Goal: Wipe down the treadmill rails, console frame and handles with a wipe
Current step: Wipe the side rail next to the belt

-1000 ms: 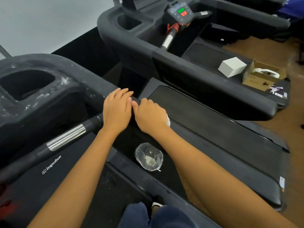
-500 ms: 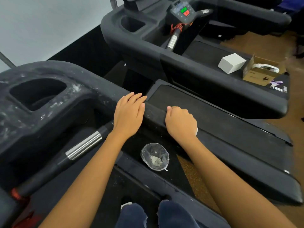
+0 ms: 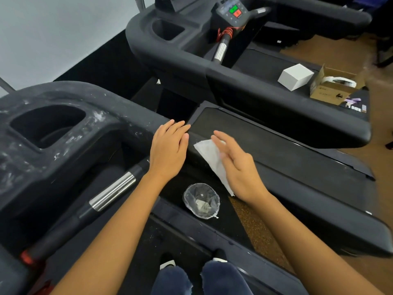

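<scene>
My left hand lies flat with straight fingers on the near treadmill's black right rail, close to the dusty console frame. Just to its right, my right hand has its fingers stretched out over an unfolded white wipe that drapes across the same rail. The thumb is hidden, so any grip on the wipe cannot be made out. A black handle with a silver sensor band runs below the console.
A clear plastic cup with a crumpled scrap inside sits on the deck edge under my hands. A second treadmill stands beyond, with a white box and an open cardboard box on its belt. My knees show at the bottom.
My right hand was curled over the bunched wipe on the rail; now its fingers are straight and the wipe is spread out. The left hand stayed on the rail.
</scene>
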